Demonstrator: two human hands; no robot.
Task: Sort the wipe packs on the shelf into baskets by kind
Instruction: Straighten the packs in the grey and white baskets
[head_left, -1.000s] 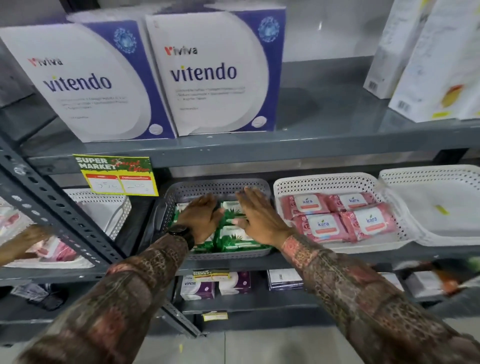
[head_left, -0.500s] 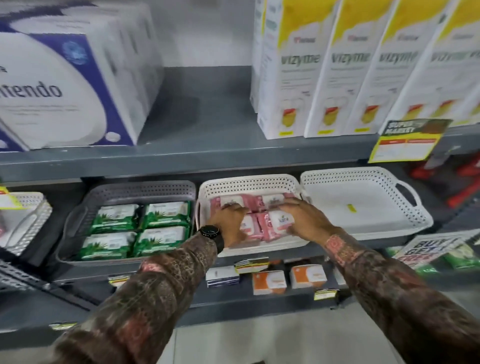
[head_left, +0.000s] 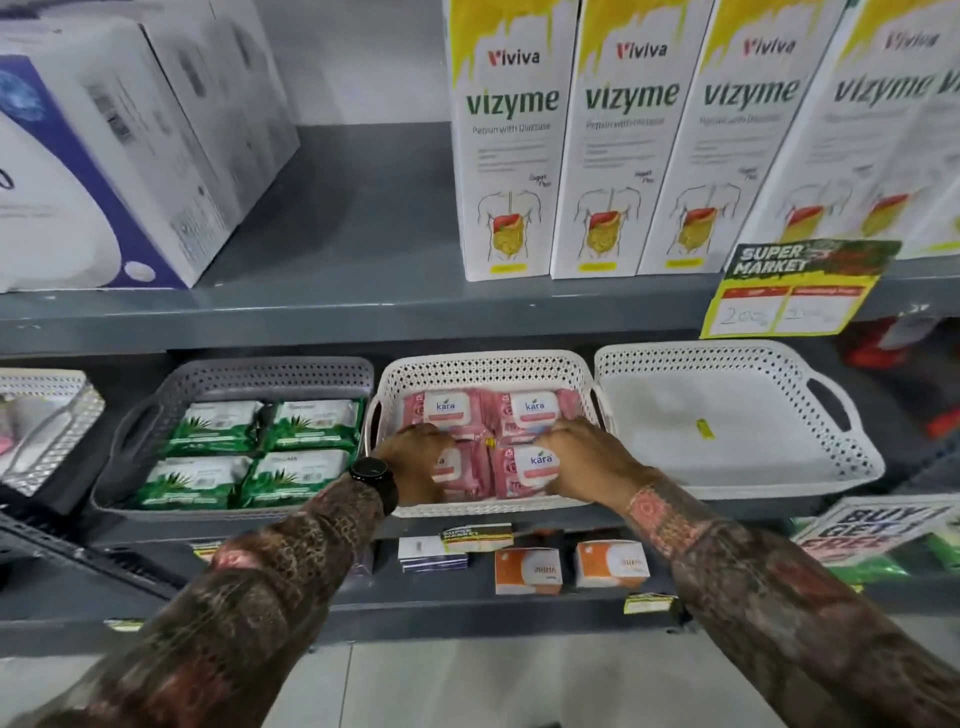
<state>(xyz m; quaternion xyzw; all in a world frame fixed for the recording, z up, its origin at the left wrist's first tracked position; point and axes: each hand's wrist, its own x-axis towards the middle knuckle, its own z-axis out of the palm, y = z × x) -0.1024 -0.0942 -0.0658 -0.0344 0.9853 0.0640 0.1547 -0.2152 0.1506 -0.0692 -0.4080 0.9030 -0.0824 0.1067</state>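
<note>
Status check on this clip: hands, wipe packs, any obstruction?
Left hand and right hand both on pink packs in middle white basket. Green packs in grey basket. Right white basket holds no packs. Nothing in the way.

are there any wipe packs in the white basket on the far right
No, the far-right white basket holds no packs, only a small yellow sticker.

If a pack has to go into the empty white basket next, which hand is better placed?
Probably the right hand. It rests on the front right pink pack, on the side nearest the empty white basket. The left hand is on the far side of the middle basket and would have to cross over.
</note>
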